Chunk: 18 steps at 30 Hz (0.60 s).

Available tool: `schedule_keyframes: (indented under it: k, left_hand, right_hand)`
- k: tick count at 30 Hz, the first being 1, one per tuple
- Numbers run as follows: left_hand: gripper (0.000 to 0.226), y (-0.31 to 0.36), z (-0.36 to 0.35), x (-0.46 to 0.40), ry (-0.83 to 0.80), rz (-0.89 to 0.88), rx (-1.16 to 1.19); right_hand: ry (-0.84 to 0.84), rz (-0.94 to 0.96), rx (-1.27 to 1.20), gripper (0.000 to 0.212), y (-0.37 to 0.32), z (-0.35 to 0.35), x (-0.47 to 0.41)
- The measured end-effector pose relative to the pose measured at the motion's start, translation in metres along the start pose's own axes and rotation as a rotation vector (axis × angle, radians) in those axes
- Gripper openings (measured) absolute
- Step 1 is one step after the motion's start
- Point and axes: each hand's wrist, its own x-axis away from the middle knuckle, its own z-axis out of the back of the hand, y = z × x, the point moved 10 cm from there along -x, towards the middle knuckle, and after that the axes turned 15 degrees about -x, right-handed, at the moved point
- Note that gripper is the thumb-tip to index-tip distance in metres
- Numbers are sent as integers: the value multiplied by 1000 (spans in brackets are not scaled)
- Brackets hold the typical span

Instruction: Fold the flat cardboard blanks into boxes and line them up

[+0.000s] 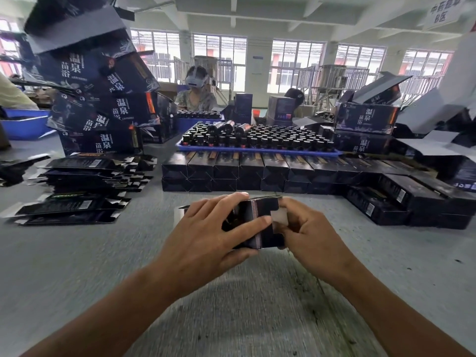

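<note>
Both forearms reach forward over the grey table [77, 266] and meet at its middle, wrists angled inward toward each other. My left hand [206, 235] wraps the small dark half-folded cardboard box [253, 222] from the left: fingers spread over its top and far side, thumb lying along its near face, so the hand is clamped on it. My right hand [309, 238] is curled at the box's right end, its fingers pinching the pale flap [279, 217] that sticks out there. The box sits just above the tabletop between the two hands; whether its underside touches the table I cannot tell.

Beyond my hands, a two-tier row of finished dark cardboard boxes [247, 173] stands side by side and runs rightward, where more of them [412, 202] lie angled toward me. To the left lies a loose heap of flat dark cardboard blanks [77, 191]. Behind the row sits a blue plastic tray [257, 150] filled with small dark bottles [270, 139]. Tall stacks of larger dark printed cartons [103, 104] rise at the far left.
</note>
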Motion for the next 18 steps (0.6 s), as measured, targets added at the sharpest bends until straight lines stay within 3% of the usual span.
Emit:
schedule_keyframes:
  k: [11, 18]
  left_hand:
    - [56, -7, -4, 2, -73, 80, 60]
    - [61, -5, -8, 1, -84, -13, -15]
  right_hand:
    - [54, 87, 96, 41, -11, -1, 3]
    - [88, 104, 58, 45, -16, 1, 5]
